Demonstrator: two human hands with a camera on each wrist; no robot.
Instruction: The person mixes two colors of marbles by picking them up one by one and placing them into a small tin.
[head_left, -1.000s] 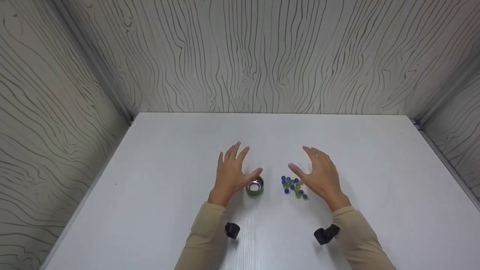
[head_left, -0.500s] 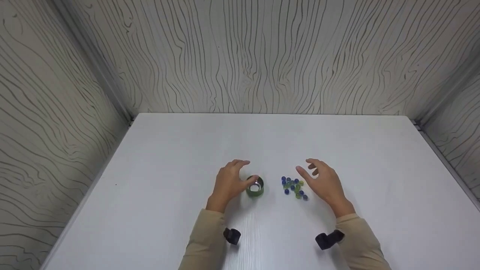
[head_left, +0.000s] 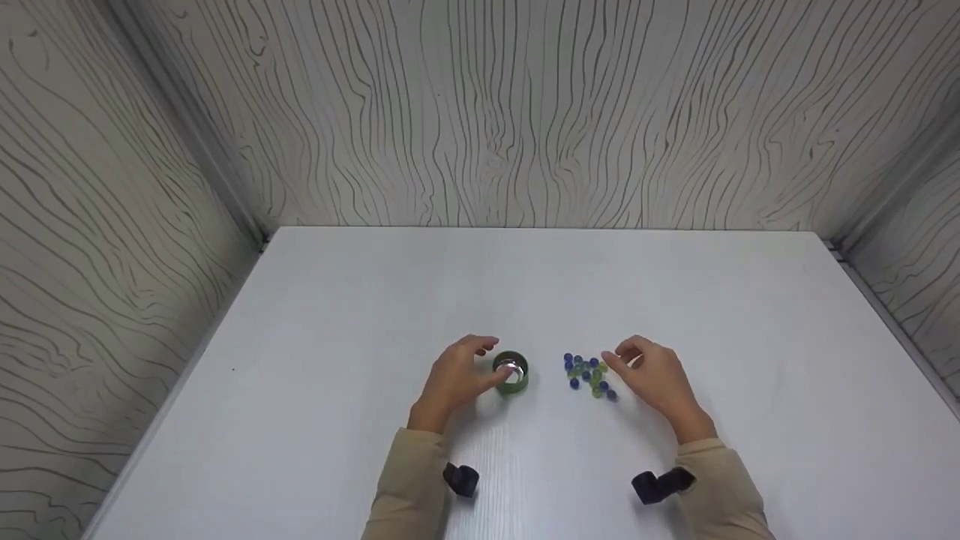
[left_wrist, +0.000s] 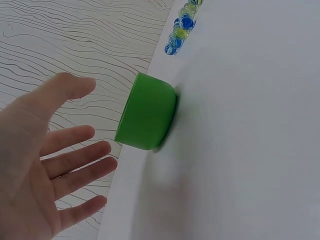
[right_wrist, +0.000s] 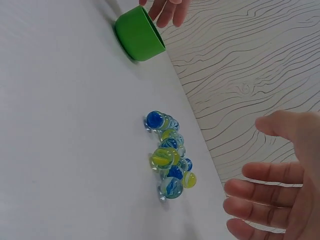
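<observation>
A small green cup [head_left: 512, 385] with a shiny inside stands upright on the white table, also plain in the left wrist view as a green cup [left_wrist: 147, 112]. My left hand [head_left: 456, 379] hovers at its left, thumb over the rim in the head view; the left wrist view shows the fingers spread and apart from the cup. To the cup's right lies a cluster of blue and yellow-green glass marbles [head_left: 586, 375], seen close in the right wrist view as swirled marbles [right_wrist: 170, 155]. Just right of them, my right hand [head_left: 655, 375] is held above the table with relaxed fingers, holding nothing.
The white table [head_left: 337, 315] reaches back to a wood-grain patterned wall [head_left: 495, 112], with further patterned panels on both sides. Each sleeved forearm carries a black camera, one at the left wrist [head_left: 461, 480] and one at the right wrist [head_left: 660, 485].
Both hands have come down and back toward the person, and their fingers have bent from widely spread to relaxed. Cup and marbles stay where they were.
</observation>
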